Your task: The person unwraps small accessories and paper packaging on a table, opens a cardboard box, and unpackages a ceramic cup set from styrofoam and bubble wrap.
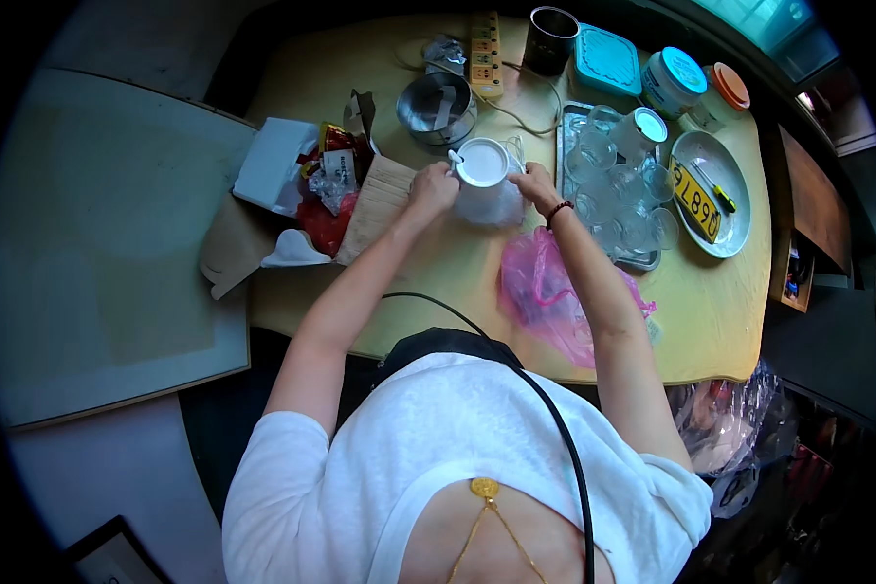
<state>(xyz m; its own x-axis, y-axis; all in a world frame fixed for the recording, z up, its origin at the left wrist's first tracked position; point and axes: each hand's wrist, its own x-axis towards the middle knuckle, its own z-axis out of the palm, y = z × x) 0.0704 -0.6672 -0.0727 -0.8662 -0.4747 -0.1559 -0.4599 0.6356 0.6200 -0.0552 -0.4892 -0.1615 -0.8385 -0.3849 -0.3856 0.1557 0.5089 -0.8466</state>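
A jug with a white lid [482, 162] and a clear, cloudy body stands at the middle of the yellow table [419, 263]. My left hand [432, 190] is closed at the lid's left side, by a small white spout or tab. On the right, my right hand [536, 188], with a dark red bead bracelet on the wrist, has its fingers closed at the jug's handle side; what exactly they grip is too small to tell. A pink plastic bag [545, 297] lies below my right hand. Just behind the jug sits a metal pot [436, 109].
An open cardboard box [380, 209] with wrappers stands at the left. Clear glasses [621, 185] crowd a tray on the right, beside an oval dish [735, 180] holding a yellow plate and screwdriver. A power strip [486, 58], dark mug [552, 41] and turquoise box [606, 60] are behind.
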